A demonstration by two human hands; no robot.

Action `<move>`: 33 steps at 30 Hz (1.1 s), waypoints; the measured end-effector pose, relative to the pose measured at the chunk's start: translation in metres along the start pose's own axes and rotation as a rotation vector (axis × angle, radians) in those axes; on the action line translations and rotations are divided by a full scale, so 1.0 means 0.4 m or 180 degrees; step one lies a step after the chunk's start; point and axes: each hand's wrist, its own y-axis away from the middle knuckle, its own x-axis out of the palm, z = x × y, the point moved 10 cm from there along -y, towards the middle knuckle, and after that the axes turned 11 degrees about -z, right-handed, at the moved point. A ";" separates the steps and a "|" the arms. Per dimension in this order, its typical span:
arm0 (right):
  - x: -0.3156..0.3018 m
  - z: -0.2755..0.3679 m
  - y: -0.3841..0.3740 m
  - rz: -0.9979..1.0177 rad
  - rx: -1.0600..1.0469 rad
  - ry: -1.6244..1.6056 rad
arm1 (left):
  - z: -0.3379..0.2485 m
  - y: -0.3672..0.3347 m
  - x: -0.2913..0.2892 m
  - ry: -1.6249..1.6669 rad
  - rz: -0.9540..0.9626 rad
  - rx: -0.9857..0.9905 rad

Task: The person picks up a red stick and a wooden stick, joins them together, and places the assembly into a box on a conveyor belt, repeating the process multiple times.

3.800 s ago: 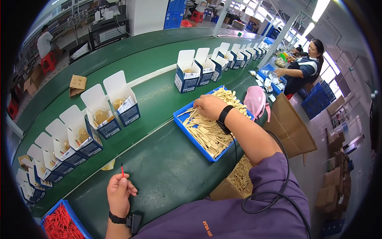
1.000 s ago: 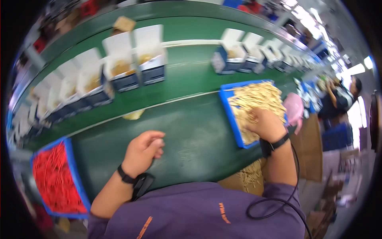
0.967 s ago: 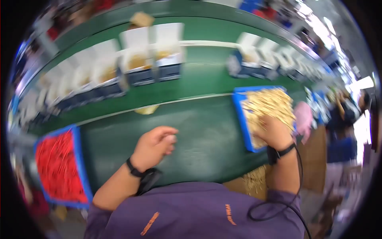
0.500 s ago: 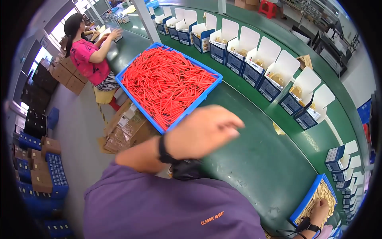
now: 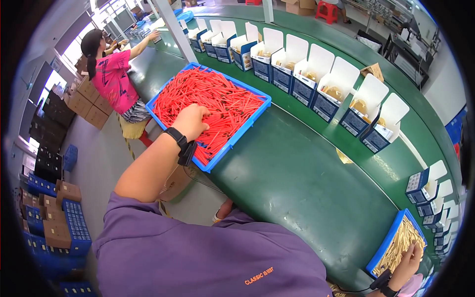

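Note:
My left hand (image 5: 192,121) reaches into a blue tray (image 5: 231,142) heaped with thin red sticks (image 5: 213,94) that have dark tips. Its fingers curl down onto the sticks, with the thumb on the near side. At the lower right, my right hand (image 5: 409,258) is over a smaller blue tray (image 5: 384,250) of short tan sticks (image 5: 400,241). The fingers there are bunched together, and what they hold, if anything, is too small to make out. Each wrist wears a black strap with a dark device.
Open-lidded blue and white boxes (image 5: 324,96) line the green belt beyond the green table (image 5: 292,173), and more boxes (image 5: 425,185) stand at the right. A person in a pink top (image 5: 116,81) works at the far left. A pale post (image 5: 174,29) rises behind the red-stick tray.
My left hand has swung left and away from me, from above the table into the red sticks. The right hand stays at the tan sticks. The person in pink has stretched an arm out.

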 end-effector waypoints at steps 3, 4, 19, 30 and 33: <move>-0.031 0.151 0.047 -0.0016 0.0078 -0.0612 | -0.013 -0.008 -0.004 0.0093 -0.0069 -0.0015; -0.027 0.192 0.063 -0.0044 0.0087 -0.0626 | -0.016 -0.007 -0.022 0.0095 -0.0180 -0.0059; 0.243 0.304 0.195 0.1162 0.0692 -0.2801 | -0.012 0.036 -0.094 0.3896 -0.0308 -0.1594; 0.239 0.262 0.119 0.1288 -0.0160 -0.1954 | -0.768 -0.009 -0.311 0.4501 0.1483 -0.0047; 0.250 0.204 0.083 0.1104 0.0002 -0.2208 | -1.009 0.041 -0.197 0.4838 0.2248 0.0216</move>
